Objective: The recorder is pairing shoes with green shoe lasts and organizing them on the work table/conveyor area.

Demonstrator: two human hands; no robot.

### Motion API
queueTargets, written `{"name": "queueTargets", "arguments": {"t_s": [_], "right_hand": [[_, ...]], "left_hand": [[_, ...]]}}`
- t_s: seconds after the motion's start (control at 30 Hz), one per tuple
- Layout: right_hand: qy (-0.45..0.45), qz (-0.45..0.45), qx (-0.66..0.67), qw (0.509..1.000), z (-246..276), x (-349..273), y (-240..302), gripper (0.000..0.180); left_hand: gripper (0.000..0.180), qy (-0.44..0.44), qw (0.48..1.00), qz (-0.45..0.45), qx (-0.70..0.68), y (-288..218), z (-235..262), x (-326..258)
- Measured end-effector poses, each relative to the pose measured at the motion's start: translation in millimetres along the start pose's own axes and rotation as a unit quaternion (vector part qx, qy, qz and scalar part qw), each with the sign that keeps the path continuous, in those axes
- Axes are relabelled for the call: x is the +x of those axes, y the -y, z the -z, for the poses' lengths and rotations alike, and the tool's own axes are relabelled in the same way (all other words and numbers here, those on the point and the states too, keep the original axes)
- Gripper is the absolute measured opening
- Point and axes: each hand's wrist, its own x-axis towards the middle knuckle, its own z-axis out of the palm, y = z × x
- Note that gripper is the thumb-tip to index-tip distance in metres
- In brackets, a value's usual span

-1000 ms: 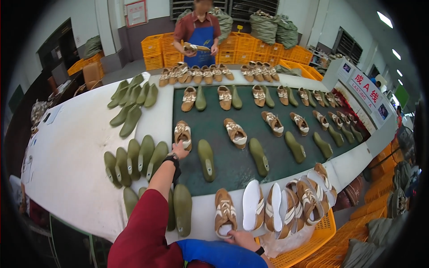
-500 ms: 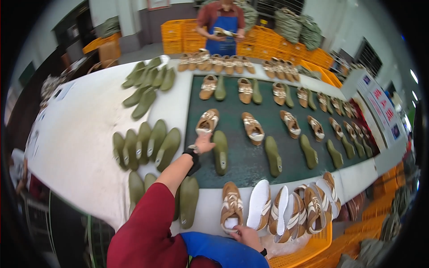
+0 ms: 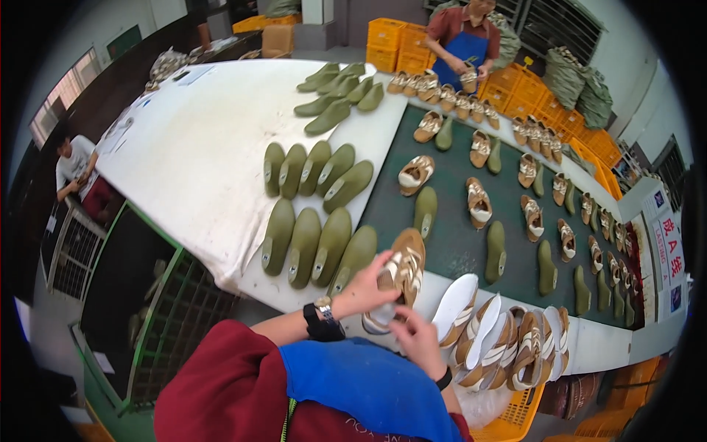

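Note:
My left hand (image 3: pixel 367 286) is closed around the side of a brown-and-white sneaker (image 3: pixel 409 259) at the table's near edge, toe pointing away from me. My right hand (image 3: pixel 420 337) is at its heel end, fingers curled together beside a blurred whitish patch at the opening; what they pinch is unclear. Green shoe lasts (image 3: pixel 303 247) stand in rows left of the sneaker. To its right, several similar sneakers with white soles (image 3: pixel 455 306) lean on their sides in a row. One sneaker (image 3: pixel 417 174) sits beside a green last (image 3: pixel 425 211) on the dark green belt.
The dark green belt (image 3: pixel 449 247) carries more sneakers and lasts in rows. An orange crate (image 3: pixel 519 416) with clear plastic is below the near edge. Across the white table (image 3: pixel 199 132) a person in a blue apron (image 3: pixel 462 51) handles a shoe; another person (image 3: pixel 79 173) sits at left.
My left hand has come back from the belt sneaker to the near one, which both hands now work at. The view has swung left, showing the seated person.

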Motion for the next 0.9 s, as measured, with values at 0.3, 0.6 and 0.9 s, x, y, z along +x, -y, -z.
{"name": "queueTargets", "arguments": {"t_s": [0.3, 0.6, 0.9], "right_hand": [[-0.095, 0.146, -0.053, 0.983, -28.8, 46.3, 28.6, 0.037], [-0.201, 0.149, -0.019, 0.968, -59.7, 60.8, 68.5, 0.043], [-0.292, 0.136, 0.015, 0.947, -78.3, 64.3, 67.7, 0.041]], "left_hand": [[0.1, -0.023, 0.986, -0.116, 0.114, -8.0, 51.4, -39.8], [0.039, -0.124, 0.895, -0.307, 0.298, -35.5, 90.8, -36.8], [0.028, -0.059, 0.947, -0.273, 0.158, -31.4, 108.9, -18.8]]}}
